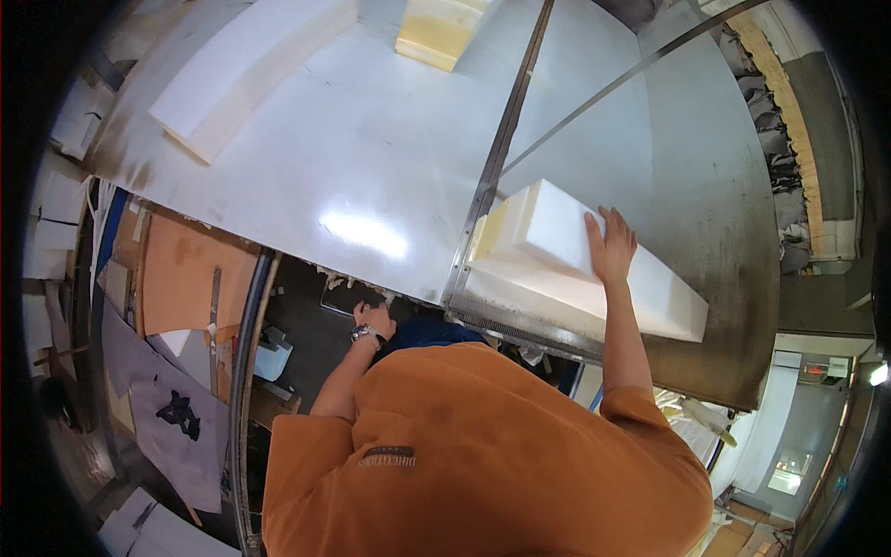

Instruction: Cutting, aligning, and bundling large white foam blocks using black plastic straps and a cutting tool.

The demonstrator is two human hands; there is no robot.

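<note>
A long white foam block (575, 232) with a yellowish end lies on the metal table at the right, close to the front edge. My right hand (613, 243) rests on its top face, palm down, fingers stretched out and slightly apart. Below the table's front edge, my left hand (374, 320), with a watch on the wrist, hangs beside a dark flat surface. Its fingers are bent a little and apart, and nothing shows in them. The block's left end is beside a dark metal strip (512, 121) that runs across the table.
A long, curved white foam piece (241, 74) lies far left on the table (371, 167), and a yellowish foam block (441, 37) at the back. A thin dark band (631, 74) slants over the right half. Brown boards (200, 269) and a grey sheet (172, 408) are at the left.
</note>
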